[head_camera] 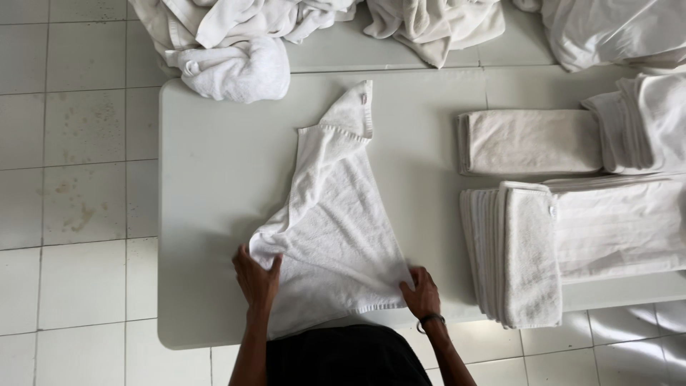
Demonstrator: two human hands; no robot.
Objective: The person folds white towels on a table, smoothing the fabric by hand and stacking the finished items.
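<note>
Both hands work at the near edge of a pale table [214,143], each on the same white towel [336,221]. On one side, the left hand [256,277] grips a bunched corner of the cloth, thumb apart from the fingers and the fabric gathered between them, so that fold rises a little off the surface. Opposite it, the right hand [421,292], with a dark band at the wrist, pinches the other near corner with fingers drawn together and held low against the tabletop. Held this way at two corners, the towel fans out from the hands and narrows toward its far end, which lies twisted with a small tag showing.

Farther right, well apart from the towel, folded towels [525,250] sit in a neat stack at the table's edge, with another folded piece [529,141] beyond it and more folded linen alongside, presumably kept square so they stay tidy. At the far side, a loose heap of white laundry [236,43] spills over the table's back edge. White floor tiles [78,179] show on the left.
</note>
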